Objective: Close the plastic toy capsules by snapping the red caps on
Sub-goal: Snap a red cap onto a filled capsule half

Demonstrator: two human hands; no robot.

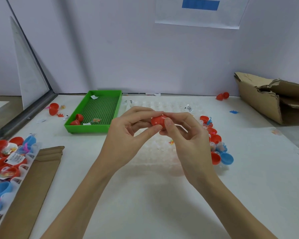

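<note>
White tabletop [145, 195] is carrying torn cardboard [266, 100] far right and a green tray [95, 110] left of centre. Above a clear blister sheet [155, 152], we are pinching a red capsule [158, 120] between our left hand [126, 133] and right hand [185, 133], fingers hiding its sides.

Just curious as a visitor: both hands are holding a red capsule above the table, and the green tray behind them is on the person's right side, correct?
Not quite. The head view shows the green tray on the person's left side, not the right. The rest holds: the left hand and right hand hold a red capsule above the table.
</note>
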